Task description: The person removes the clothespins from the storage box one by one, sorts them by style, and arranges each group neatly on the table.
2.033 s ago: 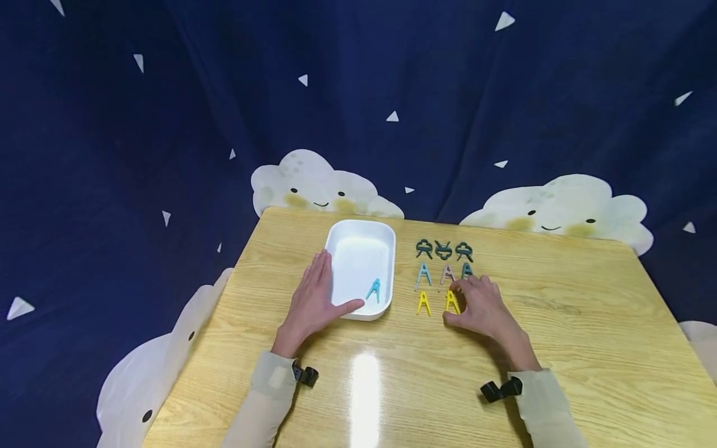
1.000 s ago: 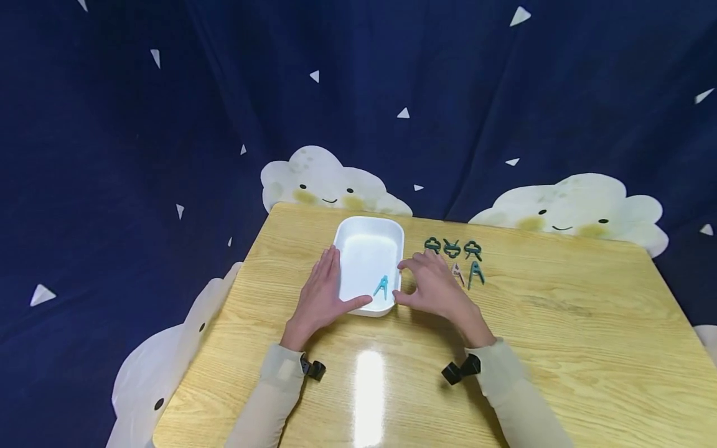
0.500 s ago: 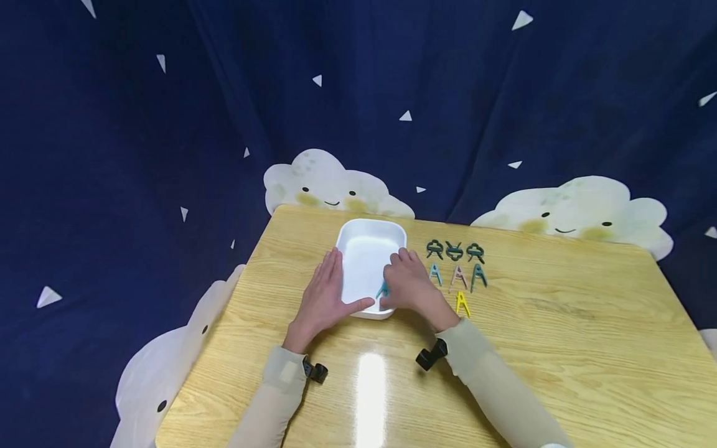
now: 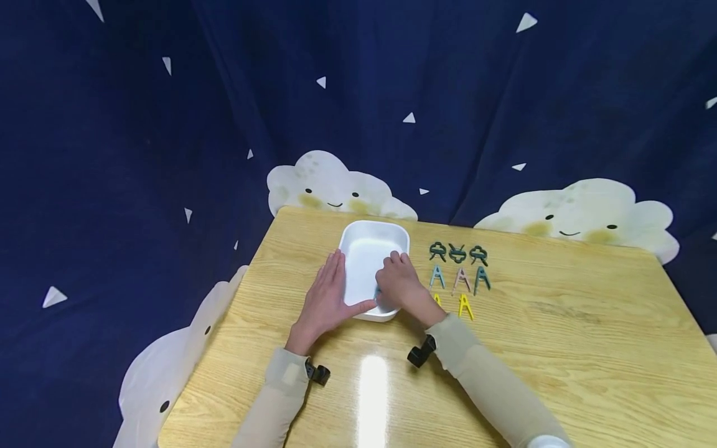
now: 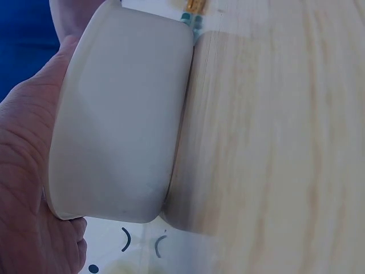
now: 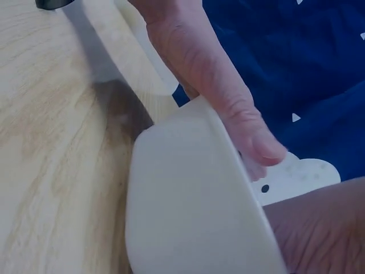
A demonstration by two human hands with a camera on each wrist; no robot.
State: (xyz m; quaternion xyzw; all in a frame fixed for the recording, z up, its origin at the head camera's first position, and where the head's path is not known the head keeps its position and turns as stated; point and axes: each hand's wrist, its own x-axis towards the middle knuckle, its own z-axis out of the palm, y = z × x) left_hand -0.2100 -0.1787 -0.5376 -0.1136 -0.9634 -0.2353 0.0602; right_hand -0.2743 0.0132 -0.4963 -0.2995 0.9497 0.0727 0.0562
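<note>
A white rectangular tray (image 4: 355,270) stands on the wooden table. Along its left side lie the straight fingers of my left hand (image 4: 322,302), with the thumb across the near rim. My right hand (image 4: 400,283) reaches into the tray over its right side, fingers curled around a light-blue clothespin (image 4: 377,291). Most of that clothespin is hidden behind the hand. In the left wrist view the left hand (image 5: 25,148) touches the tray's rim. The right wrist view shows the right hand (image 6: 319,231) above the rim, its fingertips out of sight.
Right of the tray sit clips in rows: dark green cloud-shaped clips (image 4: 457,253) at the back, then a light-blue, a pink (image 4: 461,280) and a teal clothespin (image 4: 482,279). Nearest are two yellow clothespins (image 4: 465,306), one partly behind the right wrist. A dark blue curtain (image 4: 358,93) hangs behind.
My right hand has moved left from the yellow clothespins into the tray, and its fingers have closed over the light-blue clothespin. The left hand has kept its place against the tray.
</note>
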